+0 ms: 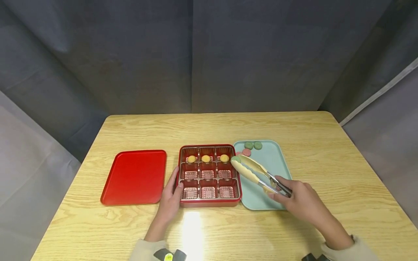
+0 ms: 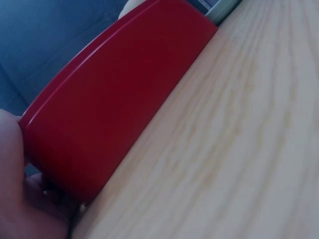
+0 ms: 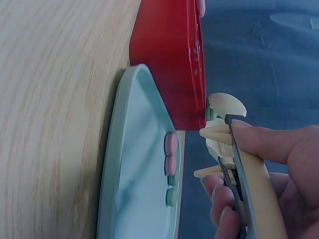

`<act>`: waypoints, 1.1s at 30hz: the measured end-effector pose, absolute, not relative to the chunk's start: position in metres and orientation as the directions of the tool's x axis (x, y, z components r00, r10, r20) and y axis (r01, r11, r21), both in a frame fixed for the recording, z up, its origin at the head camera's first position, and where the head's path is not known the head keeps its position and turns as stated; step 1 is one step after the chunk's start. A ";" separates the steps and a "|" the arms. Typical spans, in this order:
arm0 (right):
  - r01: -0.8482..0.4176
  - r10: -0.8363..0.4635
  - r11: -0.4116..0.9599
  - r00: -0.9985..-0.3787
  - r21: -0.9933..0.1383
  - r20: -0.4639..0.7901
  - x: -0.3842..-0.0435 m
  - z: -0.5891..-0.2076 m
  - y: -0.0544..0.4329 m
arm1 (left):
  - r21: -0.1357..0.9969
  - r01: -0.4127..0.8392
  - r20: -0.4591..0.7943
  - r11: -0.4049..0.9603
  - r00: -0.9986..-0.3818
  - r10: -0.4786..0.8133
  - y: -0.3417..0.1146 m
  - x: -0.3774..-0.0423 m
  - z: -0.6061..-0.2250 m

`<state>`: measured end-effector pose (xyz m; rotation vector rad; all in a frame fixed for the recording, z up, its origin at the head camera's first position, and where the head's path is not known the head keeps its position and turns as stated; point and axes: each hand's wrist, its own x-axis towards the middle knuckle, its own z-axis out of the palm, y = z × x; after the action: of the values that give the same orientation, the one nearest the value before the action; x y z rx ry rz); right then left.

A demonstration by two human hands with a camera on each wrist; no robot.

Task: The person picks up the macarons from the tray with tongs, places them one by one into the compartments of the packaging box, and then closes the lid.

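Note:
My right hand point(image 1: 303, 200) grips metal tongs point(image 1: 247, 173) with cream tips, and a green macaron point(image 1: 236, 158) is pinched between those tips. In the head view the tips overlap the right rim of a red box point(image 1: 209, 204), level with its back row. My left hand point(image 1: 169, 203) holds this box at its left side, thumb at the rim. A divided insert splits the box into several compartments. Each of its three back compartments holds a yellow macaron point(image 1: 205, 158). In the right wrist view my fingers and thumb point(image 3: 266, 144) wrap the tong handles.
Right of the box, a pale blue tray point(image 1: 272, 159) carries green macarons point(image 1: 258, 145) and pink macarons point(image 1: 246, 152) near its back left corner. A red tray point(image 1: 135, 177) lies at the left of the wooden table point(image 1: 330, 152). Grey curtains point(image 1: 254, 58) hang behind.

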<state>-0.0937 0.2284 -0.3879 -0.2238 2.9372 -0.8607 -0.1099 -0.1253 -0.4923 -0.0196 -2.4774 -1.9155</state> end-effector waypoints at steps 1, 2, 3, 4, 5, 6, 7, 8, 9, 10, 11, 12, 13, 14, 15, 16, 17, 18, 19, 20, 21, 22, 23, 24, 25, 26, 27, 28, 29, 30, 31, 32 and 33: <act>-0.124 -0.165 0.831 -0.986 -0.543 -0.028 -0.093 -0.387 0.227 | 0.968 0.017 0.017 0.249 -1.000 0.005 -0.125 -0.110 -0.492; -0.129 -0.170 0.829 -0.985 -0.544 -0.026 -0.092 -0.387 0.226 | 0.968 0.017 0.016 0.251 -1.000 0.006 -0.125 -0.110 -0.492; -0.130 -0.174 0.828 -0.984 -0.545 -0.030 -0.092 -0.387 0.225 | 0.968 0.017 0.015 0.251 -1.000 0.009 -0.125 -0.110 -0.492; -0.132 -0.178 0.826 -0.984 -0.548 -0.032 -0.091 -0.387 0.224 | 0.968 0.016 0.014 0.251 -1.000 0.011 -0.125 -0.110 -0.492; -0.131 -0.179 0.826 -0.983 -0.548 -0.036 -0.091 -0.387 0.223 | 0.968 0.017 0.014 0.251 -1.000 0.015 -0.125 -0.110 -0.492; -0.131 -0.180 0.827 -0.983 -0.547 -0.038 -0.091 -0.387 0.222 | 0.968 0.017 0.014 0.250 -1.000 0.017 -0.125 -0.110 -0.492; -0.135 -0.185 0.825 -0.982 -0.549 -0.036 -0.091 -0.387 0.222 | 0.968 0.020 0.016 0.250 -1.000 0.018 -0.125 -0.110 -0.491; -0.142 -0.190 0.822 -0.981 -0.551 -0.032 -0.090 -0.387 0.221 | 0.968 0.022 0.018 0.249 -1.000 0.018 -0.125 -0.110 -0.491; -0.142 -0.192 0.822 -0.981 -0.551 -0.034 -0.090 -0.386 0.220 | 0.969 0.024 0.020 0.246 -1.000 0.019 -0.125 -0.111 -0.491; -0.144 -0.195 0.821 -0.980 -0.552 -0.034 -0.090 -0.386 0.220 | 0.969 0.026 0.022 0.244 -1.000 0.019 -0.125 -0.111 -0.491; -0.145 -0.195 0.820 -0.980 -0.553 -0.033 -0.090 -0.386 0.219 | 0.970 0.028 0.024 0.241 -1.000 0.019 -0.125 -0.111 -0.491; -0.146 -0.196 0.820 -0.980 -0.554 -0.033 -0.090 -0.386 0.219 | 0.971 0.028 0.025 0.239 -1.000 0.018 -0.125 -0.111 -0.491; -0.145 -0.197 0.819 -0.980 -0.555 -0.034 -0.090 -0.385 0.219 | 0.971 0.028 0.025 0.238 -1.000 0.018 -0.125 -0.111 -0.492; -0.146 -0.198 0.819 -0.980 -0.555 -0.034 -0.090 -0.385 0.219 | 0.971 0.029 0.026 0.236 -0.999 0.019 -0.126 -0.111 -0.492; -0.143 -0.196 0.821 -0.980 -0.553 -0.037 -0.090 -0.385 0.219 | 0.971 0.028 0.024 0.236 -1.000 0.020 -0.126 -0.111 -0.492; -0.143 -0.195 0.822 -0.980 -0.552 -0.035 -0.090 -0.385 0.219 | 0.971 0.027 0.023 0.236 -1.000 0.021 -0.126 -0.112 -0.493; -0.144 -0.194 0.823 -0.980 -0.549 -0.033 -0.091 -0.385 0.219 | 0.971 0.025 0.021 0.237 -1.000 0.022 -0.126 -0.112 -0.493; -0.146 -0.194 0.825 -0.981 -0.546 -0.031 -0.091 -0.385 0.219 | 0.971 0.022 0.017 0.238 -1.000 0.023 -0.126 -0.112 -0.493; -0.146 -0.194 0.826 -0.981 -0.544 -0.030 -0.091 -0.386 0.219 | 0.971 0.019 0.013 0.240 -1.000 0.024 -0.126 -0.112 -0.493; -0.147 -0.194 0.827 -0.981 -0.543 -0.029 -0.091 -0.386 0.219 | 0.970 0.014 0.009 0.242 -1.000 0.025 -0.126 -0.112 -0.493; -0.146 -0.192 0.828 -0.981 -0.541 -0.029 -0.091 -0.386 0.219 | 0.970 0.008 0.002 0.244 -1.000 0.025 -0.126 -0.112 -0.492; -0.145 -0.191 0.829 -0.981 -0.540 -0.029 -0.090 -0.387 0.219 | 0.970 0.001 -0.006 0.244 -1.000 0.026 -0.126 -0.111 -0.491; -0.147 -0.191 0.829 -0.981 -0.540 -0.027 -0.090 -0.387 0.219 | 0.970 -0.009 -0.016 0.241 -1.000 0.027 -0.126 -0.111 -0.489; -0.149 -0.192 0.827 -0.981 -0.542 -0.023 -0.090 -0.387 0.219 | 0.971 -0.016 -0.023 0.238 -0.999 0.029 -0.125 -0.110 -0.485; -0.151 -0.193 0.826 -0.981 -0.543 -0.020 -0.090 -0.387 0.219 | 0.971 -0.023 -0.031 0.236 -0.999 0.030 -0.125 -0.109 -0.481; -0.155 -0.194 0.825 -0.981 -0.543 -0.015 -0.089 -0.387 0.219 | 0.972 -0.028 -0.036 0.233 -0.999 0.032 -0.124 -0.108 -0.477; -0.154 -0.193 0.827 -0.981 -0.541 -0.014 -0.089 -0.387 0.219 | 0.972 -0.032 -0.041 0.232 -0.999 0.034 -0.123 -0.106 -0.471; -0.156 -0.191 0.828 -0.982 -0.538 -0.010 -0.089 -0.387 0.220 | 0.973 -0.034 -0.044 0.229 -0.998 0.036 -0.123 -0.105 -0.467; -0.154 -0.188 0.829 -0.982 -0.538 -0.008 -0.089 -0.387 0.221 | 0.973 -0.034 -0.044 0.226 -0.998 0.038 -0.122 -0.104 -0.464; -0.154 -0.186 0.829 -0.983 -0.538 -0.005 -0.090 -0.388 0.222 | 0.973 -0.026 -0.036 0.227 -0.999 0.039 -0.122 -0.104 -0.466; -0.150 -0.181 0.831 -0.983 -0.535 -0.005 -0.090 -0.388 0.223 | 0.973 -0.023 -0.033 0.229 -0.999 0.039 -0.123 -0.105 -0.469; -0.147 -0.175 0.834 -0.985 -0.531 -0.002 -0.091 -0.389 0.224 | 0.973 -0.016 -0.026 0.228 -0.999 0.039 -0.124 -0.106 -0.473; -0.140 -0.166 0.838 -0.986 -0.527 -0.002 -0.092 -0.390 0.226 | 0.974 -0.016 -0.026 0.227 -0.999 0.039 -0.124 -0.106 -0.473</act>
<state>-0.0924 0.2258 -0.3902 -0.2465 2.9657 -0.8453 -0.1064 -0.1237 -0.4732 -0.0230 -2.4947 -1.9810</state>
